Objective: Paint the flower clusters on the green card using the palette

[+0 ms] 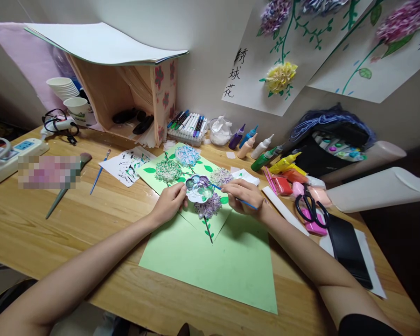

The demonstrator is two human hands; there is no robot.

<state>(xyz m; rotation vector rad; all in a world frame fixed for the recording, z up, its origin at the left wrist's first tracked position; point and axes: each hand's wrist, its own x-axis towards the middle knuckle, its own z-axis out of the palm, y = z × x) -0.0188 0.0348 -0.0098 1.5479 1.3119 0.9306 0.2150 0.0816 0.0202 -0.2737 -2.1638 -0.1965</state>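
Observation:
My left hand (170, 201) pinches the left rim of a small flower-shaped paint palette (198, 190) with purple, green and grey paint in its wells. In my right hand (243, 196) is a thin blue paintbrush (248, 204), its tip over the palette's right side. The palette is held above light green paper (210, 270). On this paper are raised hydrangea flowers: a green one (168, 171), a blue one (187, 155), a pale purple one (221, 176) and a darker purple one (210, 206), with painted stems and leaves. The palette hides part of the picture.
Paint bottles (262, 147) and a box of markers (192, 125) line the wall side. Scissors (311, 210), clay packets (282, 184) and a black tablet-like slab (350, 249) lie right. To the left are a paint-smeared sheet (126, 164), another brush (100, 172) and a power strip (16, 158).

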